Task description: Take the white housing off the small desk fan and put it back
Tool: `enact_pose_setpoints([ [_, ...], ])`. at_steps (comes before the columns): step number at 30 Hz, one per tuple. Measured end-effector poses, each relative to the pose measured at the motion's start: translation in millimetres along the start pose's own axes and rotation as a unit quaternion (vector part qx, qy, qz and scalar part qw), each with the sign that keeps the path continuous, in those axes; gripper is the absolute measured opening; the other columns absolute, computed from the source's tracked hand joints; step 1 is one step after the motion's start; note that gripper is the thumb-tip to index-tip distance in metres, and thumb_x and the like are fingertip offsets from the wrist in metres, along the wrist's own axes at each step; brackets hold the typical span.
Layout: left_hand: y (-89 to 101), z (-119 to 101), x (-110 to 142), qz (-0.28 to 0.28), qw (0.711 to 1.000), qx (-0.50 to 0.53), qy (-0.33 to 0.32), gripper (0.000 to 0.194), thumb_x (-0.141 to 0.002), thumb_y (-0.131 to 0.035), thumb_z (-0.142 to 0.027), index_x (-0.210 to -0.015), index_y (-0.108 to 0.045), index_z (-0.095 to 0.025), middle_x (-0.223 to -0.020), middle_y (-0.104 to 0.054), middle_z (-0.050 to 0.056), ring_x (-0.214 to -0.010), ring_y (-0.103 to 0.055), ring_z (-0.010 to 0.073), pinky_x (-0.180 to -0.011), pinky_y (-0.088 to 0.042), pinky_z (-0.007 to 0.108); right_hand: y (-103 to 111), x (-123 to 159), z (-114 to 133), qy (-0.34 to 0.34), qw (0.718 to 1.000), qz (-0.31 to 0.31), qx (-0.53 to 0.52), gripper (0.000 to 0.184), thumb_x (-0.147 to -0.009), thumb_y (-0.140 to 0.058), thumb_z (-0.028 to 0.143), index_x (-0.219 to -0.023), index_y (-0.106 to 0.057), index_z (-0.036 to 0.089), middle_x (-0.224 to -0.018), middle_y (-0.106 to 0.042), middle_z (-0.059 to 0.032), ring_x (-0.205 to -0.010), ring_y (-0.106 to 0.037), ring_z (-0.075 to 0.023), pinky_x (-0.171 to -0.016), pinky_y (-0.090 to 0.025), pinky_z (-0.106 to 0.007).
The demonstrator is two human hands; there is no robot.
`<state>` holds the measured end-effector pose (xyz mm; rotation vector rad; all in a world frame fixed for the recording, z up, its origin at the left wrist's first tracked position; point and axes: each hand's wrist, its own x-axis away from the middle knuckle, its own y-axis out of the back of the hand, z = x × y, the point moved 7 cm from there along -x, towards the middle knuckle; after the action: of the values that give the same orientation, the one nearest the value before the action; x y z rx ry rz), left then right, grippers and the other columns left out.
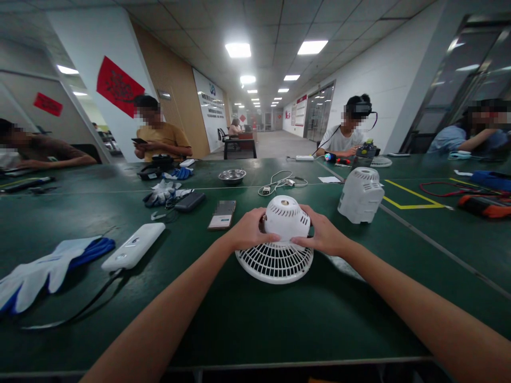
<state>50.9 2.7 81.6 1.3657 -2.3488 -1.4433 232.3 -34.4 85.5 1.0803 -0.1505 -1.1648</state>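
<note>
Both my hands are wrapped around a rounded white fan motor cover (285, 221) with vent slots and a small hole on top. My left hand (253, 229) grips its left side, and my right hand (325, 234) grips its right side, thumbs nearly meeting at the front. Directly beneath the cover is a round white fan grille (275, 267), its slatted rim showing below my thumbs. Whether the two parts are joined I cannot tell. Something pale and flat (346, 266) shows partly from under my right forearm.
A white slotted housing (361, 196) stands right, beyond my right hand. Ahead lie a phone (222, 215), a coiled cable (282, 183) and a metal bowl (232, 176). Left are a white power bank (133, 247) and gloves (56, 266). Several people sit around the green table (247, 330).
</note>
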Motion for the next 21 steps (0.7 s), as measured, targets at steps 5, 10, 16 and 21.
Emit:
enact_pose_setpoints([
  [5, 57.1, 86.0, 22.3, -0.166, 0.976, -0.032, 0.134, 0.044, -0.089, -0.044, -0.049, -0.116, -0.061, -0.019, -0.114, -0.066, 0.009, -0.103, -0.06, 0.0239, -0.091, -0.045, 0.038, -2.8, -0.3, -4.2, -0.019, 1.0, 0.006, -0.022, 0.085, -0.071, -0.074, 0.043, -0.142, -0.033, 0.021, -0.128, -0.058, -0.0139, -0.108, -0.061, -0.0328, -0.094, -0.049, -0.054],
  [10, 89.2, 191.5, 67.0, -0.187, 0.907, -0.042, 0.374, 0.055, -0.08, -0.057, -0.049, -0.126, -0.049, -0.02, -0.113, -0.066, 0.008, -0.102, -0.062, 0.0256, -0.088, -0.044, 0.037, 4.9, -3.1, -10.2, -0.02, 1.0, 0.008, -0.022, 0.084, -0.069, -0.075, 0.043, -0.141, -0.036, 0.022, -0.126, -0.061, -0.0131, -0.111, -0.06, -0.035, -0.096, -0.047, -0.057],
  [16, 84.5, 219.5, 63.0, -0.151, 0.887, -0.113, 0.421, 0.067, -0.07, -0.066, -0.058, -0.126, -0.048, -0.025, -0.112, -0.066, 0.009, -0.107, -0.061, 0.0314, -0.092, -0.038, 0.044, 14.4, -2.9, -30.1, -0.034, 0.999, -0.012, -0.005, 0.085, -0.069, -0.076, 0.042, -0.142, -0.036, 0.02, -0.125, -0.062, -0.0132, -0.107, -0.062, -0.0355, -0.093, -0.049, -0.055],
  [21, 81.5, 229.0, 58.9, -0.132, 0.893, -0.126, 0.412, 0.076, -0.066, -0.069, -0.058, -0.13, -0.044, -0.025, -0.114, -0.065, 0.009, -0.107, -0.06, 0.0313, -0.092, -0.039, 0.043, 13.7, -3.2, -33.9, -0.04, 0.999, -0.009, -0.007, 0.086, -0.069, -0.075, 0.042, -0.142, -0.035, 0.02, -0.125, -0.062, -0.0137, -0.11, -0.061, -0.0359, -0.095, -0.048, -0.056],
])
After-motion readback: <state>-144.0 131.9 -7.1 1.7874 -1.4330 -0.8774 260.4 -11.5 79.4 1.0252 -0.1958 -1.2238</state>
